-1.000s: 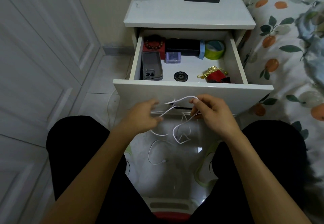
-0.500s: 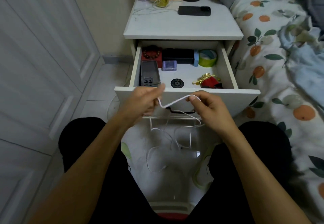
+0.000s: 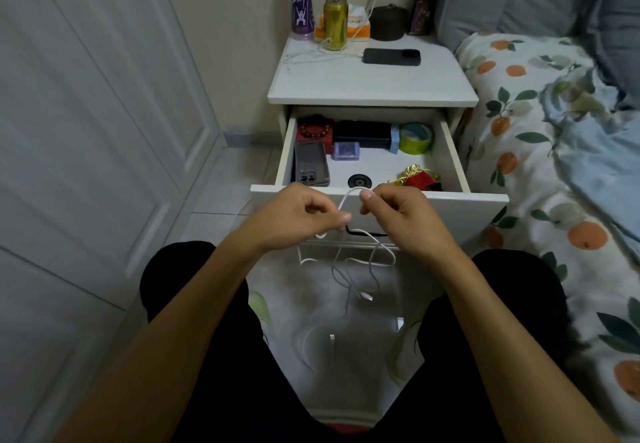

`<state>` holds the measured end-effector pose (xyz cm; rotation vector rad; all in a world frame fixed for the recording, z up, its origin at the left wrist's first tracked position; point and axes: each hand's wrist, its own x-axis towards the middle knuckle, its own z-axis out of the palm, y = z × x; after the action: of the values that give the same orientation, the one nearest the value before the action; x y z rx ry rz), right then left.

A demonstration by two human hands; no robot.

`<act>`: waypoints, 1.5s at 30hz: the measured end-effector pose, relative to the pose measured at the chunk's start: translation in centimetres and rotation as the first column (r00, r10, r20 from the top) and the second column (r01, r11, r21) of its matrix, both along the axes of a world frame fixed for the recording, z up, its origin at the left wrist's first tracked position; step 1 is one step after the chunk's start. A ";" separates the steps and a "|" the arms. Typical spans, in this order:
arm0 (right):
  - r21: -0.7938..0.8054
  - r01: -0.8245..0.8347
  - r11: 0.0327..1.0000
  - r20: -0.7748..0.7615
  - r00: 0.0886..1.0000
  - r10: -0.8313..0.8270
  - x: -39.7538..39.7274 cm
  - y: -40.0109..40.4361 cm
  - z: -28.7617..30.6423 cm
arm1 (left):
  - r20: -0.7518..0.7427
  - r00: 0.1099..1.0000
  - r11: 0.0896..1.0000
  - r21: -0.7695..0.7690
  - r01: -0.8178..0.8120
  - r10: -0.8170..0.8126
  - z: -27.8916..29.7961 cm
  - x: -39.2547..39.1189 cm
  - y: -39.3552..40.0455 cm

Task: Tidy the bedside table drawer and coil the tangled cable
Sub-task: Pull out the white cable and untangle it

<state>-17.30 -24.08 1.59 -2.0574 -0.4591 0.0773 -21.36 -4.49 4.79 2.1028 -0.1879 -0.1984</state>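
The thin white cable (image 3: 349,196) hangs in loose tangled loops before the open drawer (image 3: 381,200), pinched by the fingers of the left hand (image 3: 304,215) and right hand (image 3: 398,214); it seems light, limp and slippery, so holding near the short arch is best.

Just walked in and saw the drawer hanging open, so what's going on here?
A seated person is working on a white cable. The left hand and right hand each pinch it, with a short arch between them and tangled loops dangling toward the floor. The bedside drawer stands open, with small items inside.
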 end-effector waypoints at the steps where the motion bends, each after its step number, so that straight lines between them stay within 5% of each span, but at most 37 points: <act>1: 0.015 0.014 1.000 0.011 1.000 -0.014 -0.2 -0.1 0.6 | 0.020 1.000 1.000 0.009 -0.022 0.021 0.6 -0.1 0.3; 4: -0.006 0.055 0.998 0.016 0.998 -0.055 -0.1 -0.3 0.9 | 0.036 0.997 0.991 0.107 -0.075 0.071 0.3 0.1 0.4; 11: -0.489 0.148 0.859 -0.105 0.968 -0.226 1.9 -1.1 -6.9 | -0.031 0.967 0.916 0.329 -0.229 0.253 -10.6 3.3 -1.5; 17: -0.578 0.172 0.798 -0.136 0.944 -0.302 4.0 -0.1 -10.5 | -0.050 0.959 0.928 0.268 -0.257 0.280 -14.8 5.8 -2.9; 25: -0.117 0.172 0.978 -0.443 0.873 -0.206 1.7 0.9 -11.6 | -0.194 0.946 0.960 -0.052 -0.274 0.259 -17.5 5.8 -2.6; 28: -0.121 0.169 0.978 -0.299 0.933 -0.199 0.6 0.3 -10.7 | -0.109 0.955 0.952 -0.111 -0.286 0.274 -17.6 5.4 -2.8; 33: -0.045 0.111 0.993 -0.163 0.980 -0.117 -1.0 -1.8 -8.2 | 0.218 0.975 0.988 0.139 -0.065 0.034 -15.3 5.0 -2.5; 35: 0.020 0.080 0.997 -0.119 0.990 -0.077 -1.5 -2.2 -6.8 | 0.198 0.979 0.978 0.206 0.006 -0.047 -14.0 5.0 -2.5; 38: 0.097 0.170 0.981 -0.147 0.977 -0.155 -2.3 -3.0 -5.2 | 0.122 0.992 0.990 0.141 0.024 -0.041 -11.2 4.0 -2.3; 42: 0.131 0.250 0.959 -0.145 0.962 -0.231 -2.4 -3.5 -3.5 | 0.210 0.975 0.997 -0.044 -0.059 0.067 -5.7 1.6 -1.8; 45: 0.139 0.241 0.961 -0.139 0.965 -0.222 -2.5 -3.0 -2.7 | 0.239 0.967 0.996 -0.033 -0.080 0.086 -3.2 0.0 -1.3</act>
<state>-19.82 -27.05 -1.09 -1.9262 -0.1412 0.0253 -21.33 -5.81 1.56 2.1036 -0.2445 0.1093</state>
